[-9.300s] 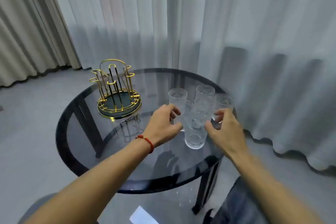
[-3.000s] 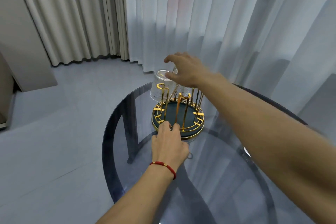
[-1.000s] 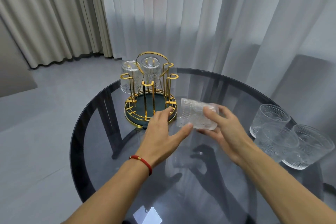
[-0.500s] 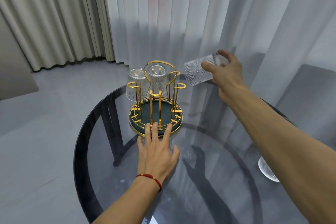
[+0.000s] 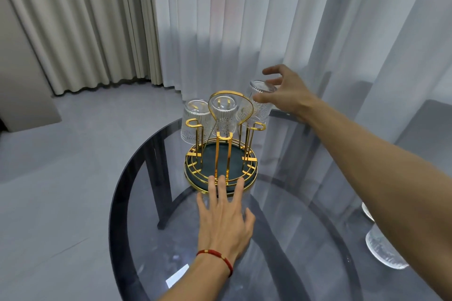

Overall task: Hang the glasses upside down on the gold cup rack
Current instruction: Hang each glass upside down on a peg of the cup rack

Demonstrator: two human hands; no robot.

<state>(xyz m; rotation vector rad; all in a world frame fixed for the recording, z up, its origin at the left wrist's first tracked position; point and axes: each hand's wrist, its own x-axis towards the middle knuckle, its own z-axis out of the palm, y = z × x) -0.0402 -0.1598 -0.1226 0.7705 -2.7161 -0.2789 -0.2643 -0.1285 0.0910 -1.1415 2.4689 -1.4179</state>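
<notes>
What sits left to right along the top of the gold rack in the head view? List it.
Left hanging glass → middle hanging glass → third glass, upside down → right hand at its base.

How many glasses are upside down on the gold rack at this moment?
3: the left glass, the middle glass behind the handle loop, and the right glass, with the right hand at its base. Two more show partly at the table's right edge.

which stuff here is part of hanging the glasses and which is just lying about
Part of the job:
- gold cup rack
- two hung glasses
- third glass in the right hand
- left hand bracing the rack
- waiting glasses

Just about:
- glass table
- curtains
- red bracelet
</notes>
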